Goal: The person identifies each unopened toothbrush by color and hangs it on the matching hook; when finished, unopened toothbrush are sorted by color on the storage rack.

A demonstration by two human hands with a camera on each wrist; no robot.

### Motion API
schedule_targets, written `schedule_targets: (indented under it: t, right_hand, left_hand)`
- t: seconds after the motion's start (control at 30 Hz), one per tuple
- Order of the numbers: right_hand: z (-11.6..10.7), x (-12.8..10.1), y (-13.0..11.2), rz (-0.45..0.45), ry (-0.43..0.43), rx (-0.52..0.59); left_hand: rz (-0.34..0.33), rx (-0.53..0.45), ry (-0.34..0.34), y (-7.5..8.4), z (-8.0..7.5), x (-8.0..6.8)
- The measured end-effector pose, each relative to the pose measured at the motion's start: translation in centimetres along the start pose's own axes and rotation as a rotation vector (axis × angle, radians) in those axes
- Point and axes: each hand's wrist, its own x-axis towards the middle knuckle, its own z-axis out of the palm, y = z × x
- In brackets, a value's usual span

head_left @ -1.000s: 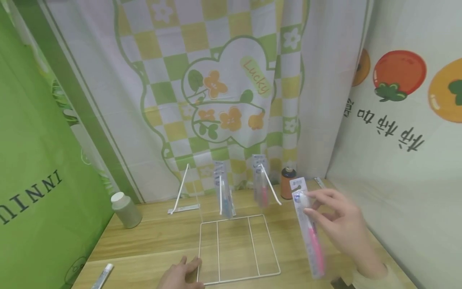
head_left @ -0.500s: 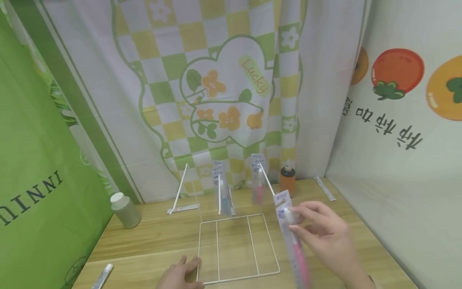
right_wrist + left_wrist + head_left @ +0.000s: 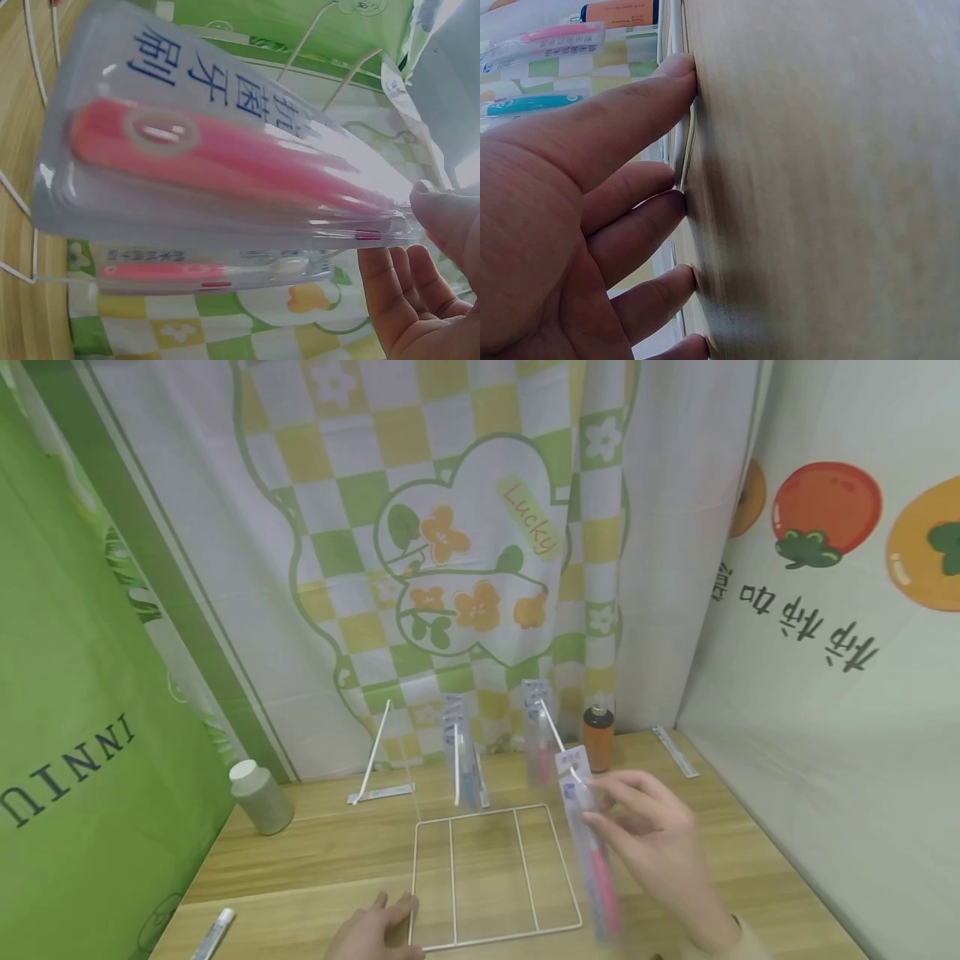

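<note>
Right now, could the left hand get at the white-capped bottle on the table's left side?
Probably yes. The left hand lies flat on the table by the wire rack, holding nothing, and only bare wood lies between it and the bottle. Whether the arm stretches that far, I can't tell.

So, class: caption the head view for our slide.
Right hand holds a packaged pink toothbrush near a wire rack; left hand steadies it.

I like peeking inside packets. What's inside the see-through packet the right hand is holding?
The see-through packet holds a pink toothbrush. The right hand pinches its top end, and the thumb covers the toothbrush's far end, so the bristles cannot be seen there.
</note>
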Motion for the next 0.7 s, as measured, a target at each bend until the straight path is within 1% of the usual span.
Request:
schedule_targets:
  t: [0.1,0.3,0.37,0.43,0.6,0.7]
  right_hand:
    - [0.7,0.2,1.1,-0.016,0.014,0.007]
    - [2.0,1.0,2.7,0.036,0.044,-0.044]
    - [2.5,1.3,3.4,0.031,0.061,-0.06]
    - [3.0,1.6,4.1,0.02,0.074,-0.067]
    - [4.2,2.5,5.8,-0.049,0.133,-0.101]
    - [4.9,2.9,6.6,-0.063,0.17,-0.129]
  left_hand:
    - [-0.001,0.0,0.005,-0.1,0.1,0.0]
    - [0.003,-0.006,0.011,-0.2,0.2,0.1]
    - [0.004,-0.008,0.009,-0.2,0.2,0.1]
    - [0.005,-0.008,0.005,-0.2,0.2,0.1]
    - [-0.009,-0.016,0.012,-0.2,0.2,0.0]
    - [-0.008,-0.015,0.023,-0.2,0.1,0.0]
